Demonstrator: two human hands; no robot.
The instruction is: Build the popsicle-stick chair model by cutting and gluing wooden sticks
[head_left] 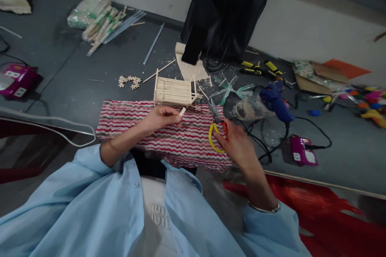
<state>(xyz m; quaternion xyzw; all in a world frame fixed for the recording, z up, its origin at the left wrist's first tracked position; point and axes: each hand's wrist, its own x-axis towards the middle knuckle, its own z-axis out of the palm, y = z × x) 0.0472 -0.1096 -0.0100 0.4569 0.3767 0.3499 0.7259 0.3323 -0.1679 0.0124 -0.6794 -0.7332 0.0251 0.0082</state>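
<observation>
Between the thumb and fingers of my left hand [164,118] is a short, pale wooden stick piece [182,111]. My right hand [238,141] is on a pair of scissors [214,138] with a yellow and a red handle loop, the blades pointing away from me. Just beyond my left hand stands a small wooden stick model [173,89], built of thin sticks with posts at its corners. Both hands are over a red-and-white wavy striped cloth [126,122] at the table's near edge. Small star-shaped wooden pieces [129,82] lie left of the model.
A blue glue gun [276,102] rests on a clear plastic container [250,108], its cable trailing right. A black bag [226,12] and a phone [194,45] stand behind the model. Bundled sticks [104,26] lie back left; pliers [256,68] lie back right.
</observation>
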